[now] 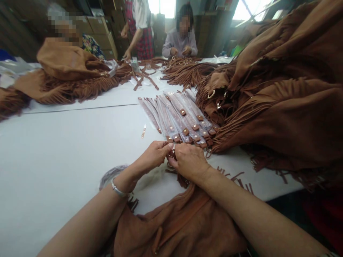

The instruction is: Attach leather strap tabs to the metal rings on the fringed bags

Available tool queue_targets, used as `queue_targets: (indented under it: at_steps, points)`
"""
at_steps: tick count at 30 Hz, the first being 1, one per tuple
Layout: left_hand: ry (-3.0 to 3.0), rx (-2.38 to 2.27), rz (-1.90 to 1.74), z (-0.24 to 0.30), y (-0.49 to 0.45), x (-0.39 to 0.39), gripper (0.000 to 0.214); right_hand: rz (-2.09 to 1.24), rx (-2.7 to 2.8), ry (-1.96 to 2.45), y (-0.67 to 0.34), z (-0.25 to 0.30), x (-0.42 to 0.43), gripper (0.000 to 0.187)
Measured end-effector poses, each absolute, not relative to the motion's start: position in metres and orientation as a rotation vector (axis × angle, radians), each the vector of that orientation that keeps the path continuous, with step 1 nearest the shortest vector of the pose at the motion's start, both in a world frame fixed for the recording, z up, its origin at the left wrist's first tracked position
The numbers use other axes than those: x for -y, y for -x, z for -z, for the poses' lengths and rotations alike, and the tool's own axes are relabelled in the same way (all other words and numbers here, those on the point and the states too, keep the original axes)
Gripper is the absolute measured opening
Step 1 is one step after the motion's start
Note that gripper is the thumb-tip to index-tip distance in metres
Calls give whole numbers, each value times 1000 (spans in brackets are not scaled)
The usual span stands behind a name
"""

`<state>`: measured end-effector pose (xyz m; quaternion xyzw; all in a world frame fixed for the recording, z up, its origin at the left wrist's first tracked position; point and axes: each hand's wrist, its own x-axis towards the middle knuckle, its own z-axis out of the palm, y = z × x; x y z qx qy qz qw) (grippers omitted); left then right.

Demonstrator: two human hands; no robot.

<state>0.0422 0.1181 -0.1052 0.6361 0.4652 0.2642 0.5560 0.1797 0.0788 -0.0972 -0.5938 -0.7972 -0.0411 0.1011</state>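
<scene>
A brown suede bag [177, 228] lies at the near edge of the table, in front of me. Above it my left hand [158, 153] and my right hand [189, 160] meet, both with closed fingers. Between them is a brown strap end with a metal ring [170, 153], partly covered by the fingers. Just beyond my hands lies a row of plastic-wrapped brown straps [177, 114] with metal studs at their ends. A clear plastic bundle [112, 175] rests beside my left wrist, partly hidden by the forearm.
A tall heap of brown fringed bags [289, 107] fills the right side. More fringed bags [66, 71] lie at the far left. Loose fringe scraps [235, 178] and a small shiny strip [143, 131] lie on the white table [66, 150]. Several people are around the far side.
</scene>
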Motion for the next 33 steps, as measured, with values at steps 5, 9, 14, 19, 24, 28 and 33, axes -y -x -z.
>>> queue_targets:
  at_steps: [5, 9, 14, 19, 24, 28, 33]
  points:
    - [-1183, -961, -641, 107, -34, -125, 35, 124, 2366, 1659, -185, 101, -77, 21]
    - [-1146, -887, -577, 106, -20, -131, 35, 156, 2326, 1635, -191, 104, -79, 22]
    - [-1254, -896, -422, 103, -10, -131, 45, 86, 2343, 1647, -197, 105, -84, 24]
    - [-1714, -1056, -226, 97, -11, -125, 36, 64, 2348, 1672, -197, 108, -91, 25]
    - [-2140, -1202, -29, 89, -13, -122, 34, 82, 2353, 1688, -197, 112, -96, 22]
    - [-2460, -1382, 222, 89, -18, -117, 31, 108, 2372, 1684, -197, 114, -96, 20]
    - [-2743, -1419, 336, 93, -27, -108, 21, 137, 2391, 1691, -196, 116, -97, 18]
